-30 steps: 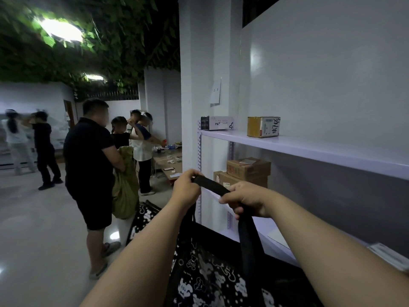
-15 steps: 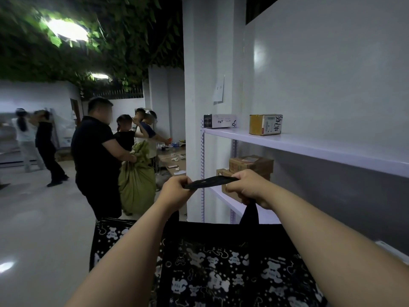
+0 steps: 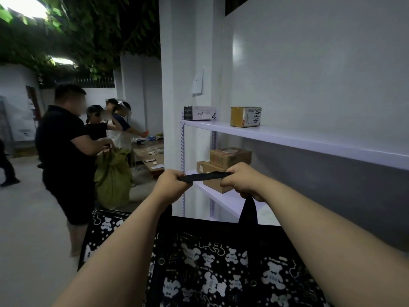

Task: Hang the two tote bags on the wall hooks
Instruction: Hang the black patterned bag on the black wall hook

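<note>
Bag lifted since a second ago: left hand (image 3: 171,181) and right hand (image 3: 240,179) clenched on tote strap (image 3: 203,176), pulled taut; no hook visible.

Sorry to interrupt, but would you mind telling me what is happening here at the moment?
A person is holding up a black tote bag printed with white bears, gripping its strap with the left hand and the right hand and pulling it taut between them. The bag hangs below the hands, in front of a white shelf unit with cardboard boxes on it. No wall hook is visible, so the bag is not yet hung. Other people are handling a green sack in the background.
</note>
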